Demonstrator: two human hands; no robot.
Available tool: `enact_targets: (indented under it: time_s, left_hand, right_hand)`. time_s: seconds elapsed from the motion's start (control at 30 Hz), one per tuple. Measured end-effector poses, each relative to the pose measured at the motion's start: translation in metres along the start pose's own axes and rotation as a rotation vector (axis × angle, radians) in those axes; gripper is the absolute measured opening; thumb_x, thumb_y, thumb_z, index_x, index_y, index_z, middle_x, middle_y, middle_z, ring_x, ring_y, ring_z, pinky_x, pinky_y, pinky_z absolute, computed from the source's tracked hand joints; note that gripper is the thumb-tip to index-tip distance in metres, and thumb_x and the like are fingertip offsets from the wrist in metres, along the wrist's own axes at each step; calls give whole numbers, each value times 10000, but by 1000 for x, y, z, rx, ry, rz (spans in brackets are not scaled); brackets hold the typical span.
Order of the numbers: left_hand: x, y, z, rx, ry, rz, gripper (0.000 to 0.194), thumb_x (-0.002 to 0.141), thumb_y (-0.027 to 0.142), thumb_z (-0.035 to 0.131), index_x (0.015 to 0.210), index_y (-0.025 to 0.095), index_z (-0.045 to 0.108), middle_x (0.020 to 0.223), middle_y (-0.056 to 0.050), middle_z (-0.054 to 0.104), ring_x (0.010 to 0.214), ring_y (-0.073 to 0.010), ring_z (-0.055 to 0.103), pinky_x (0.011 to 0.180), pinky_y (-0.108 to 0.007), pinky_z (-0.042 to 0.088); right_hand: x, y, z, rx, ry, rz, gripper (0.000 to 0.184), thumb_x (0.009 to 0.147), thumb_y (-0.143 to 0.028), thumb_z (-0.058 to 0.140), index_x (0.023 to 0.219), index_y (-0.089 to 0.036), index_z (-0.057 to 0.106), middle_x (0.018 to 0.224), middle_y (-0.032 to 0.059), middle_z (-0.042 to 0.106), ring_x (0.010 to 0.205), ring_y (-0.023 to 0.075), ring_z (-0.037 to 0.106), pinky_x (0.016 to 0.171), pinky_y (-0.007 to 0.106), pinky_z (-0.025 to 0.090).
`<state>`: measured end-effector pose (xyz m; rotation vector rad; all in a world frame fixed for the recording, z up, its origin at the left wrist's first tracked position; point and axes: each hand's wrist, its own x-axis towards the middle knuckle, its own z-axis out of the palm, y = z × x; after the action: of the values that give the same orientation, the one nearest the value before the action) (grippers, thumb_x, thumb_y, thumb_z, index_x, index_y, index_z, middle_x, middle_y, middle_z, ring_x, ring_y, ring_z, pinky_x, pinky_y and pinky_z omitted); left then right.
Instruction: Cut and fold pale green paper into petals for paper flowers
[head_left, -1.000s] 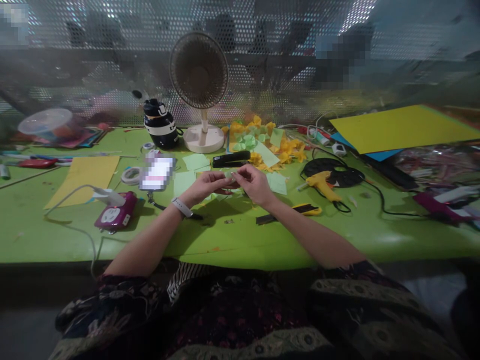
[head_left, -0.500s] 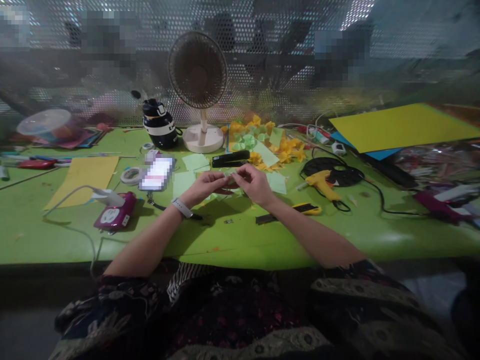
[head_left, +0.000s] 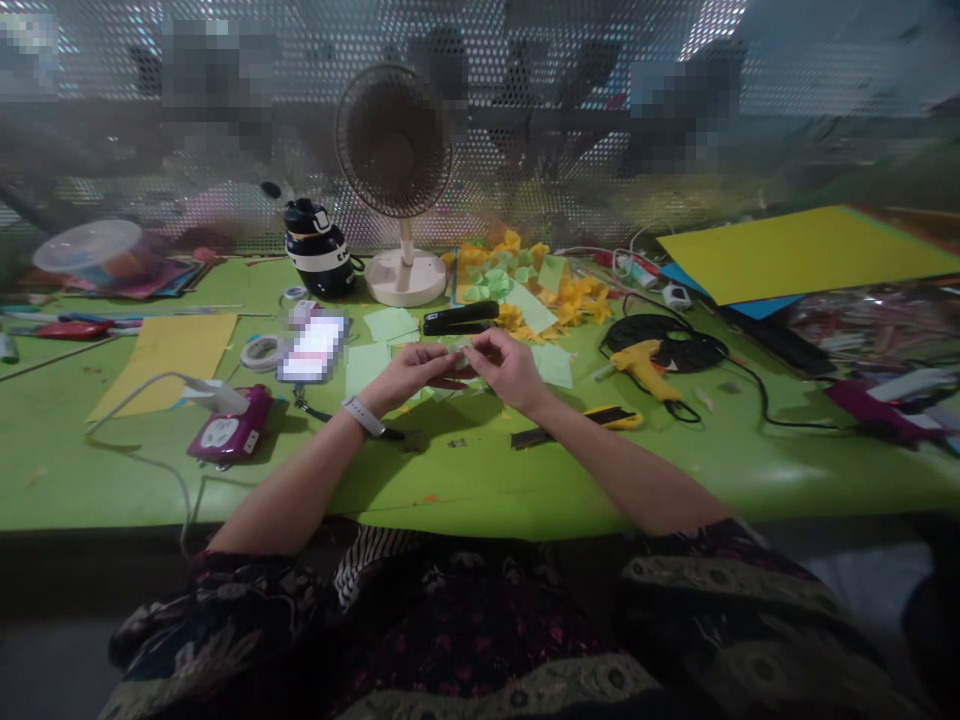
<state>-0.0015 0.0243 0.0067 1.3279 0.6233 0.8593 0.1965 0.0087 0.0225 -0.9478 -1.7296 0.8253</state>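
My left hand (head_left: 415,374) and my right hand (head_left: 508,370) meet at the fingertips over the middle of the table. Both pinch a small piece of light green paper (head_left: 459,350), mostly covered by the fingers. Just beyond them lies a black stapler (head_left: 460,318). Light green paper sheets (head_left: 369,366) spread beside and under my hands. Behind the stapler is a pile of folded orange paper pieces (head_left: 587,298) with a few crumpled green ones (head_left: 495,284). A yellow-handled box cutter (head_left: 611,417) lies partly under my right forearm.
A yellow glue gun (head_left: 647,371) rests by a black cable reel (head_left: 697,350) at right. Left are a lit phone (head_left: 313,348), a tape roll (head_left: 262,352) and a purple power adapter (head_left: 231,428) with a cord. A fan (head_left: 406,278) and a dark bottle (head_left: 319,262) stand behind.
My fingers have shifted slightly over the green paper, and less of it shows than a second ago. Both arms stay in nearly the same place.
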Motion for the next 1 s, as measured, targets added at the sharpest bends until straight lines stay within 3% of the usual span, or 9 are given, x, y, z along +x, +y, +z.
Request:
enact_targets:
  time_s: [0.27,0.53,0.8,1.0]
  left_hand:
    - [-2,3,3,4,16,-10,424,795,521,806,992,147,786,985,-114,795,1013,-268,763,994,-486,599]
    - [-1,3,3,-8,6,-14,424,800,516,803,989,138,780,995,-111,796,1011,-269,764,1006,-492,590]
    - [-3,8,8,-38,18,-42,437,789,515,816,973,125,749,983,-130,799,1017,-274,766,1006,-490,587]
    - [-3,10,9,-7,-48,-112,435,789,527,811,918,119,729,927,-132,802,943,-249,780,992,-463,592]
  right_hand:
    - [-1,-2,0,21,-18,41,419,870,-622,666,845,-212,582,806,40,665,702,168,645,672,347,594]
    - [-1,-3,0,4,-20,27,405,858,-600,679,835,-209,576,785,28,654,673,159,628,641,327,562]
    - [6,0,-5,152,92,132,466,815,-653,703,877,-227,525,777,-5,619,670,140,598,639,297,518]
    - [9,-4,-13,-24,-124,109,498,870,-678,616,720,-216,508,641,-33,487,577,120,437,551,282,358]
